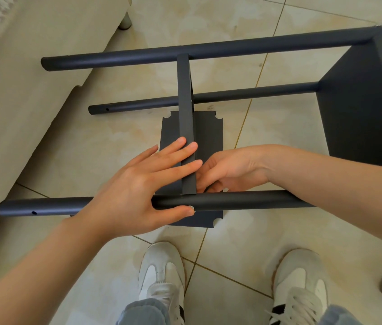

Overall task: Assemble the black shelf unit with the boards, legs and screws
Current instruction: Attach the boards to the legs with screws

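On the pale tiled floor (232,31), the half-built black shelf unit (361,109) lies on its side; its thin black middle board (185,102) runs away from the person, butting the near round black tube leg (244,202); the small silver screw (191,207) sits at that joint, under the thumb of the left hand (136,184), whose straight fingers (185,148) lie flat on the board; the right hand (232,170) curls just right of it, and I cannot tell whether it holds anything.
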{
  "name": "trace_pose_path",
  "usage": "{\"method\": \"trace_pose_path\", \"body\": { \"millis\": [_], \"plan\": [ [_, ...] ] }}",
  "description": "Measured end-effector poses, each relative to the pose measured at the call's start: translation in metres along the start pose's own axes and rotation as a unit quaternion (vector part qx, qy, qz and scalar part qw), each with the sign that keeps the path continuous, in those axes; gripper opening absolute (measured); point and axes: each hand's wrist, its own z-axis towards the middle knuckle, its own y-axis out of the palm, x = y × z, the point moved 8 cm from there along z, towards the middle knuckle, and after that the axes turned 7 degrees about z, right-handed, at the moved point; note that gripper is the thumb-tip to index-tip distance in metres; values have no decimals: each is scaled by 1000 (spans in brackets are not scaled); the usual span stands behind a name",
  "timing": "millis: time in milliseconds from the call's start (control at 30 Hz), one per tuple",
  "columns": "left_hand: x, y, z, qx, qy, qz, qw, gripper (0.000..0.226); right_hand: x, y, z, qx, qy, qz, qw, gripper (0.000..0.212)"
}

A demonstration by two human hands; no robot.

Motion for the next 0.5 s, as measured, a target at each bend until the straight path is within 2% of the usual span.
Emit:
{"method": "trace_pose_path", "body": {
  "millis": [233, 500],
  "plan": [
    [0, 1, 0, 1, 0, 2, 1000, 73, 4, 2, 5, 20, 16, -23, 999, 19],
    [0, 0, 0, -1, -1, 0, 1000, 74, 0, -1, -2, 7, -10, 7, 1000, 21]
  ]
}}
